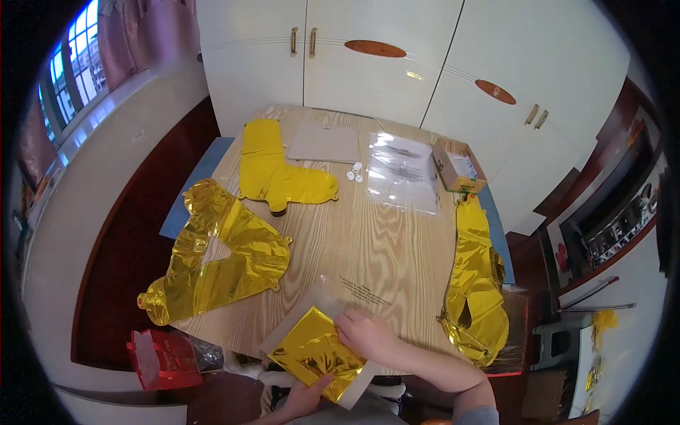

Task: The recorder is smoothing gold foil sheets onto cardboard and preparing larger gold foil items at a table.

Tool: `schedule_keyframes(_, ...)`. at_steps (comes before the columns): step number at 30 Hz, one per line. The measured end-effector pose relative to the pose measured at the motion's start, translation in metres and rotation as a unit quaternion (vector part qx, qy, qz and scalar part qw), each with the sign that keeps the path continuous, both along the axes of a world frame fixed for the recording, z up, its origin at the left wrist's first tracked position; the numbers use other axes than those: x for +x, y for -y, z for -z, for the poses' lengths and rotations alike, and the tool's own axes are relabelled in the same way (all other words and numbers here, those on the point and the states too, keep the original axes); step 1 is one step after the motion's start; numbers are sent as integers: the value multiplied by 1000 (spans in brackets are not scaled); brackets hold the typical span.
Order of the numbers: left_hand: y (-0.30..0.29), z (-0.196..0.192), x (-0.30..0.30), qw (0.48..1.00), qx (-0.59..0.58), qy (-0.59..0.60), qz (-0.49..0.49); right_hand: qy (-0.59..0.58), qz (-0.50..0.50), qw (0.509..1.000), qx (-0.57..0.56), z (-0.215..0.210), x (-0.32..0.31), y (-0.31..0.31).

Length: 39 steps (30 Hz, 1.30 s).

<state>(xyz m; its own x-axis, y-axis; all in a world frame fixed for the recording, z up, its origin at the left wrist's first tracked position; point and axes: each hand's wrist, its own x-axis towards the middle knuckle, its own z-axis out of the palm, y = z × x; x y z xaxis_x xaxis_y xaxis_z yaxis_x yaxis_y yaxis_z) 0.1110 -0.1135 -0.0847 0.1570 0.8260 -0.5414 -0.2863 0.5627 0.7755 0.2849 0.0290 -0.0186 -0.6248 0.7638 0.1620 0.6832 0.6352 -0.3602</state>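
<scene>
The step in hand looks like getting a folded gold foil balloon out of its clear plastic sleeve at the near edge of the wooden table. The left hand, below the table edge, pinches the near corner of the folded foil, thumb on top. The right hand lies flat on the foil's far right corner, fingers spread and pressing down rather than closed round it. So the foil sits between the two hands, half over the table edge, with the sleeve poking out beyond it toward the middle of the table.

By my judgement the next move calls for a steady hold on the sleeve while the foil slides clear without creasing.

Left of the foil, past the table edge, stands a red bag. Farther up the table lie a crumpled gold letter balloon on the left and another gold balloon hanging over the right edge. Beyond them are a yellow boot-shaped balloon, a clear printed sheet and a small cardboard box.
</scene>
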Motion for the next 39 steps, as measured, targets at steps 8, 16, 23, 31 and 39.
schedule_keyframes(8,9,15,18,996,59,19,-63,22,-50,996,73,-9,-12,23)
schedule_keyframes(16,22,42,-5,998,18,53,16,8,-53,996,69,-11,-10,34)
schedule_keyframes(23,20,21,-27,997,-31,20,74,23,-58,997,44,-9,-11,43)
schedule_keyframes(31,-6,-16,0,996,-33,38,75,14,-78,996,41,-14,-16,55)
schedule_keyframes(39,2,-9,-8,991,-41,74,100,-29,-97,995,8,-20,-9,60)
